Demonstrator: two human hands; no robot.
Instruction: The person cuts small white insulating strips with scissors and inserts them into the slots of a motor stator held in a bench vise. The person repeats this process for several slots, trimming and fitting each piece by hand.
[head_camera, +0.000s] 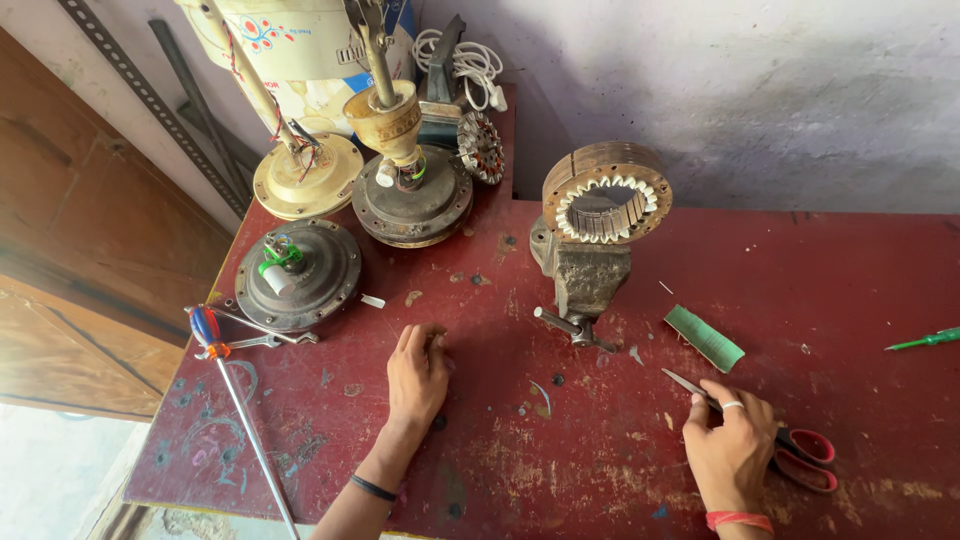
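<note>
The left hand (418, 375) rests flat on the worn red table (620, 470), near the middle of its front edge, knuckles up and fingers together, curled loosely with nothing between them. The right hand (732, 443) lies toward the front right of the table, its fingers closed over a pair of scissors (790, 445): the red handles stick out to the right of the hand, and the metal blades point up and to the left, past the fingertips. A ring sits on one finger, and a red band circles the wrist; the left wrist wears a dark band.

Just beyond the scissor tips lies a small green folded strip (704, 338), apart from the blades. Behind it, near the middle of the table, a bench vise (583, 275) clamps a round motor stator (606, 195) with pale insulating slips set in its slots. A green screwdriver (925, 341) lies at the right edge.

Toward the back left corner stand three fan motor housings: a dark one (300, 275) with a green and white part on top, a second dark one (415, 200) carrying a cream cup and rod, and a cream dome (307, 178). A long metal rod with a red and blue handle (215, 345) slants off the front left corner, beside a wrench (262, 340). A coil of white cable (470, 65) lies at the back.
</note>
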